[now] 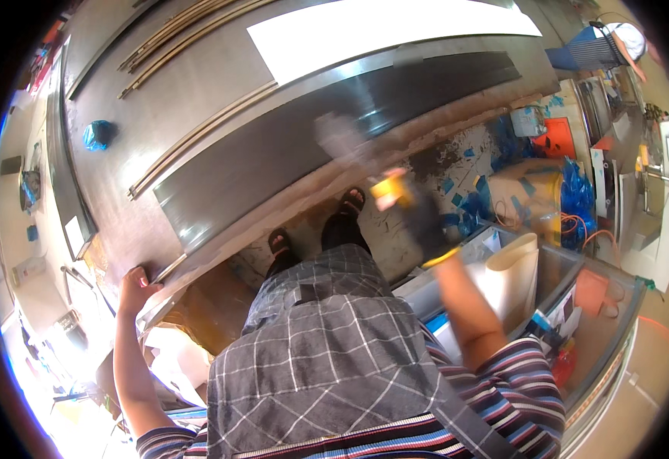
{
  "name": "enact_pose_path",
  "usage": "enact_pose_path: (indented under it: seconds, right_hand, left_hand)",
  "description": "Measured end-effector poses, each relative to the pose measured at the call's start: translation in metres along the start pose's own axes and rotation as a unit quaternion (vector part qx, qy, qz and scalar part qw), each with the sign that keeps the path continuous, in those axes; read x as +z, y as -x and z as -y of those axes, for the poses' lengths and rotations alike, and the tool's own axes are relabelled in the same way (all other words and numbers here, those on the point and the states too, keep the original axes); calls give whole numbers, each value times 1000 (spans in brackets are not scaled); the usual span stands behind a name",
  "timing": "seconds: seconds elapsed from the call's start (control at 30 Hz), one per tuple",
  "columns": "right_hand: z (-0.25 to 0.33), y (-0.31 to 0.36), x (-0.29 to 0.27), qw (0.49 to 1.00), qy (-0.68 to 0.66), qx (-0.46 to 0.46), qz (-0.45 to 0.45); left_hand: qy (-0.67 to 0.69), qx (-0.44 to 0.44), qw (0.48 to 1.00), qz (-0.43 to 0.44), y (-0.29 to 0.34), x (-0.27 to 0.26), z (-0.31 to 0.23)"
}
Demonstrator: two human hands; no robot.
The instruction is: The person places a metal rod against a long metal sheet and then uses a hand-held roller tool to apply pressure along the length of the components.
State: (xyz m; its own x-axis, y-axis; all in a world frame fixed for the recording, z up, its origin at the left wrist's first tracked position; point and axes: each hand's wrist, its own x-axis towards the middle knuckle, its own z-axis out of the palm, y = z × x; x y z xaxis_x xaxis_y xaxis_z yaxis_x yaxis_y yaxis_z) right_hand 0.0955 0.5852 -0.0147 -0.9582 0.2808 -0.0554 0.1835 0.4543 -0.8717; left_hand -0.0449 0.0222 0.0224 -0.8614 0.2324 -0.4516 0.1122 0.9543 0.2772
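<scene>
My left hand [137,289] is bare and rests at the table's near left corner, thumb apart from the bent fingers, with nothing visible in it. Close to it lies the end of a thin pale strip [171,267]. A black and yellow glove covers my right hand [415,210], which is smeared by motion over the table's near edge. Its fingers are closed around a blurred greyish thing [342,138] whose kind I cannot make out. That thing reaches over a long dark glossy sheet [265,164] lying along the front of the metal table [189,92].
A white sheet [380,34] and several thin strips [189,30] lie farther back, with a blue crumpled ball [99,135] at left. Right of me stand a grey bin [572,268] with rolled material and a cardboard box [522,191]. Another person [602,50] is at far right.
</scene>
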Motion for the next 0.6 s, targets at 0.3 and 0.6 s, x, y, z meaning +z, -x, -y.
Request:
enact_pose_path:
  seconds: [0.3,0.6]
  right_hand:
    - [149,10,195,950,71,-56,298]
    - [-52,-56,-87,959,32,127,-252]
  left_hand:
    - [-49,0,999,14,-20,7,24]
    - [-98,85,991,-15,-9,9,8]
